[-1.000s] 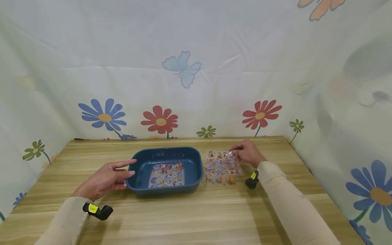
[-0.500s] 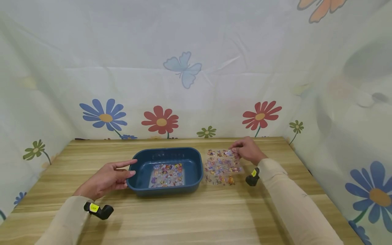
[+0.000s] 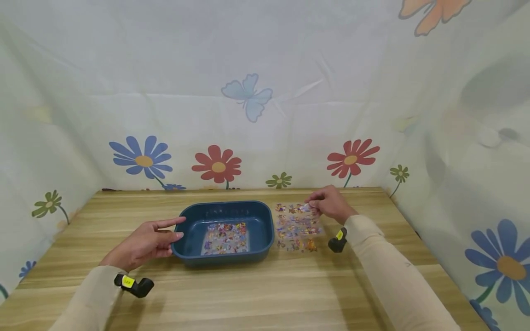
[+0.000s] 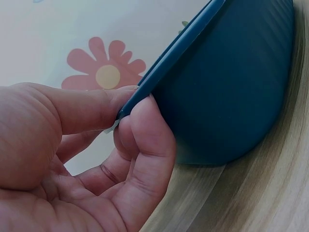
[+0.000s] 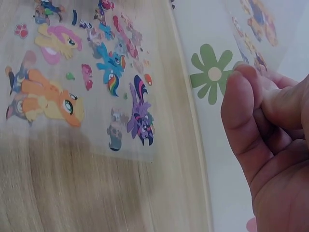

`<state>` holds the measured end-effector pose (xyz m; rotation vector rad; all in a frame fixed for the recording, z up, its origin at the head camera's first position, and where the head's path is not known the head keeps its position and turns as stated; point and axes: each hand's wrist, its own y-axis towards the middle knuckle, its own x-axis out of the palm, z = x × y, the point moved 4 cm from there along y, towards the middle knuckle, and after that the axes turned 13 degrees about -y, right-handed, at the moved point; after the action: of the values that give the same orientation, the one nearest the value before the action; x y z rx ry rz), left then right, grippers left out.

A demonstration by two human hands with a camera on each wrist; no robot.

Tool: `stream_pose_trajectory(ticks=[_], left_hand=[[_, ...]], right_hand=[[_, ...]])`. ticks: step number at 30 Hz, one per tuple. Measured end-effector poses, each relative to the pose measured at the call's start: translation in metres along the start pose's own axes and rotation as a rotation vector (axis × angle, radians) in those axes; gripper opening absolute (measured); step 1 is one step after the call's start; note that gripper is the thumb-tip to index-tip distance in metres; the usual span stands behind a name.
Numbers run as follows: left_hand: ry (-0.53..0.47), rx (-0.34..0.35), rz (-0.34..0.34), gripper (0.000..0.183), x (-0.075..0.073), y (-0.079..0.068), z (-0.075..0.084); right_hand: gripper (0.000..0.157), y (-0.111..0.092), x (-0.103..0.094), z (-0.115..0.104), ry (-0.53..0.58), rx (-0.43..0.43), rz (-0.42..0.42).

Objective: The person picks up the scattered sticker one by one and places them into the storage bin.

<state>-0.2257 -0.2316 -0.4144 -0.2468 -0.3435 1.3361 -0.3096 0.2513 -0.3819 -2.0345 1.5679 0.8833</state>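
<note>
A dark blue plastic basin (image 3: 225,261) stands on the wooden table, with a sheet of small colourful stickers (image 3: 225,239) lying flat inside it. At its left end my left hand (image 3: 145,241) pinches the rim (image 4: 169,55) between thumb and fingers. To the right of the basin my right hand (image 3: 331,204) pinches the upper right corner of a clear sticker sheet (image 5: 258,19), lifted off the table. Beneath that one, another clear sheet with cartoon pony stickers (image 5: 50,96) lies on the table. In the head view the two sheets overlap, so their edges are hard to separate.
The wooden table (image 3: 248,299) reaches back to a white cloth backdrop (image 3: 165,115) printed with flowers and butterflies. More of the same cloth hangs at both sides. Each wrist wears a black camera mount (image 3: 134,285).
My right hand has drifted slightly left, towards the basin, with the held sheet. The left hand keeps its grip on the rim, and the basin has not visibly moved.
</note>
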Motion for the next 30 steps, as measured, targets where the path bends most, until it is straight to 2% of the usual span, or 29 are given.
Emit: stream_pose_trajectory(ticks=[10,19,30], left_hand=[[-0.002,0.002,-0.014,0.075,0.002,-0.003,0.002],[0.015,0.009,0.006,0.075,0.003,-0.002,0.003],[-0.014,0.008,-0.002,0.074,0.003,-0.001,0.001]], right_hand=[[0.02,0.002,0.003,-0.012,0.027,0.005,-0.029],[0.021,0.005,0.01,-0.017,0.067,-0.004,-0.052],[0.02,0.005,0.019,-0.029,0.088,0.01,-0.068]])
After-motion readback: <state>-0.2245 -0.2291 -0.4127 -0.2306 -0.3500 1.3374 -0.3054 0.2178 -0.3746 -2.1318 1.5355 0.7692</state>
